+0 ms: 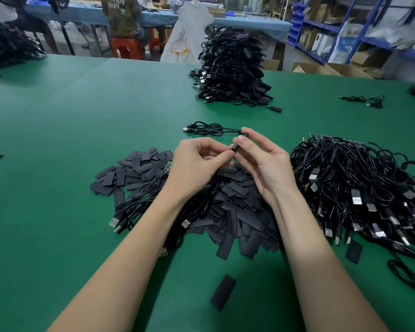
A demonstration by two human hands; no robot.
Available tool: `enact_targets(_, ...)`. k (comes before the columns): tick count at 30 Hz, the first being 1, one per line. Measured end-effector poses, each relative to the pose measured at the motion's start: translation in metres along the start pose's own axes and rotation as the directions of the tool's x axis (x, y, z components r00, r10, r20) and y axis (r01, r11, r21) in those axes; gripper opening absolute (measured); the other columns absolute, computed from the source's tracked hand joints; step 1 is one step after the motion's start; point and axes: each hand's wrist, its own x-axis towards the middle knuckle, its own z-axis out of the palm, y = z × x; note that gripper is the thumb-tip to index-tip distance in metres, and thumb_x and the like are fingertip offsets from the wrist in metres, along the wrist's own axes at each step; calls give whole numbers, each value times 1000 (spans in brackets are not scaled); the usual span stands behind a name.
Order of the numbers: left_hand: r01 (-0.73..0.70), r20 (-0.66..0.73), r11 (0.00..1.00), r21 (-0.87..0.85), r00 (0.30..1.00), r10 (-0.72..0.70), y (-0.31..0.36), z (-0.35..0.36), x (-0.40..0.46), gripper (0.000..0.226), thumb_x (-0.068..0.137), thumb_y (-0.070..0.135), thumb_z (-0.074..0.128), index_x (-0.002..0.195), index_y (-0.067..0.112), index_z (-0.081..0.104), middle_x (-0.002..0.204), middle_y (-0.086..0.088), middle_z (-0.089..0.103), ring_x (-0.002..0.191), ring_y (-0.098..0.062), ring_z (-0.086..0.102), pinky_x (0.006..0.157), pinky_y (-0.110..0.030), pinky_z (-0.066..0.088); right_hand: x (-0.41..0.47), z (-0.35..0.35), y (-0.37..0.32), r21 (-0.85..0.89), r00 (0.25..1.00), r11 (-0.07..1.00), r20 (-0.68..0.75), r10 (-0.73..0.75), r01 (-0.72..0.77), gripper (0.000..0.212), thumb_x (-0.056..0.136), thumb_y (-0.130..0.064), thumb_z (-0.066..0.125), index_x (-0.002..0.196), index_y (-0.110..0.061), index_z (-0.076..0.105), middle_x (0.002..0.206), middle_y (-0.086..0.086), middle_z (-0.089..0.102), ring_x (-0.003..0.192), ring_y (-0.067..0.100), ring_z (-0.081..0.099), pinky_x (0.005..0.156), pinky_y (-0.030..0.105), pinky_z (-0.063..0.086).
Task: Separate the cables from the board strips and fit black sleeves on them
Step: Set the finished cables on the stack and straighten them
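While both hands meet above the heap of flat black sleeves (237, 212), they work one small black sleeve (234, 147) between them. The left hand (197, 161) pinches its near end with curled fingers and thumb. The right hand (264, 161) pinches its far end between thumb and forefinger, the other fingers loosely spread. A thin black cable (206, 129) runs from the right hand's fingertips to a loose coil with a USB plug, lying on the green table (82, 116) just beyond the heap.

Right of the heap lies a large tangle of USB cables (359, 188), with a green board strip (321, 136) showing at its far edge. Left of the heap, touching it, a few more cables (134, 207) lie with plugs pointing toward the person. One single sleeve (223, 295) lies nearer the person than the heap, between the forearms. Far beyond the heap stands a tall stack of finished cables (230, 68).
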Motion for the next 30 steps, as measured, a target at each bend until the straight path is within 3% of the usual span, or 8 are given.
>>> enact_targets(10,86,-38,994,74,996,-84,-3,4,1,9,90,17,76,87,9,73,75,-6,77,71,-20,77,67,-24,58,3,3,5,-67,997,996,-46,-63,60,19,87,-3,77,101,-15,77,87,8,76,78,15,72,76,22,60)
enact_targets(13,97,49,975,201,993,-109,-3,3,3,14,95,32,70,87,20,70,78,1,78,62,-6,71,59,-15,46,4,1,5,-33,990,998,-130,-61,57,20,86,-4,78,103,-14,76,88,6,78,81,14,72,76,23,59)
enact_targets(15,92,121,956,277,984,-130,0,0,4,11,97,33,67,90,25,69,78,5,78,58,-1,63,62,-20,45,4,-1,4,-12,984,998,-168,-61,60,22,86,-4,78,105,-12,75,89,5,78,81,14,73,74,22,59)
enact_targets(18,96,108,970,225,987,-122,7,1,7,9,99,23,63,90,23,67,72,5,73,66,-13,71,68,-29,53,5,-2,1,11,984,998,-171,-56,59,22,87,-8,78,109,-11,74,96,8,77,83,17,74,73,23,59)
enact_targets(21,129,66,988,80,989,-135,21,8,19,12,102,16,58,92,15,65,73,-4,61,66,-25,75,62,-36,60,8,-7,-3,-9,985,1000,-172,-31,30,20,98,-26,68,116,-18,66,110,10,75,92,23,77,79,29,62)
enact_targets(23,70,66,979,193,994,-84,30,12,39,13,103,18,56,93,16,64,75,-5,61,59,-20,72,55,-30,58,9,-11,-4,-37,977,999,-212,-14,7,23,104,-30,59,122,-17,59,115,10,73,95,22,77,82,31,62)
enact_targets(27,-118,144,835,538,988,47,43,21,97,14,102,23,53,96,20,65,77,-3,69,58,-16,69,53,-28,54,11,-16,-6,-84,955,996,-295,-12,-13,13,104,-24,57,114,-16,62,114,8,74,98,21,75,78,28,62)
enact_targets(30,-215,277,547,809,960,-33,30,27,132,15,100,31,54,105,30,69,105,-5,70,94,-27,67,86,-40,56,12,-17,-6,-110,953,993,-304,-4,-31,15,103,-23,59,114,-14,65,112,6,75,102,24,74,78,27,62)
